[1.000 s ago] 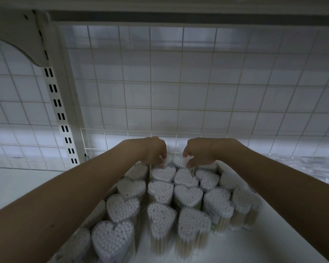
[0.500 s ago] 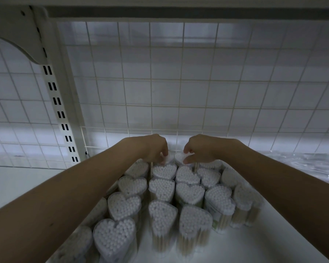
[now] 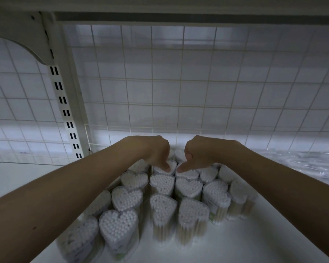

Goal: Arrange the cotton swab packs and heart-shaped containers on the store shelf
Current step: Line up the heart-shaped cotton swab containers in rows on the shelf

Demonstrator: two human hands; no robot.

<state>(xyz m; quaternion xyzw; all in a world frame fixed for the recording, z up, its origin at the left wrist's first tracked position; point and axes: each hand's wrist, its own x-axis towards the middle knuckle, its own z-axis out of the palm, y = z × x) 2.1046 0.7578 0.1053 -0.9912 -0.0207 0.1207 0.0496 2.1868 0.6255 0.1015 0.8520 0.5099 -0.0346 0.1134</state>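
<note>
Several clear heart-shaped containers of cotton swabs [image 3: 162, 183] stand in rows on the white shelf [image 3: 254, 243], running back toward the wire grid. My left hand [image 3: 156, 150] and my right hand [image 3: 199, 152] reach side by side to the far end of the rows. Each hand curls over a back container [image 3: 171, 165], thumb tip pressed on its top; the fingers are hidden behind. Bagged cotton swab packs [image 3: 78, 238] lie along the left of the rows, partly under my left forearm.
A wire grid panel [image 3: 160, 92] closes the back of the shelf. A slotted white upright [image 3: 65, 111] and bracket stand at the left. Crinkled clear plastic wrapping [image 3: 311, 164] lies at the right rear. The upper shelf's underside runs across the top.
Both thumbs have swung down onto the tops of the containers near the back. The hands stay close together at the far end of the rows.
</note>
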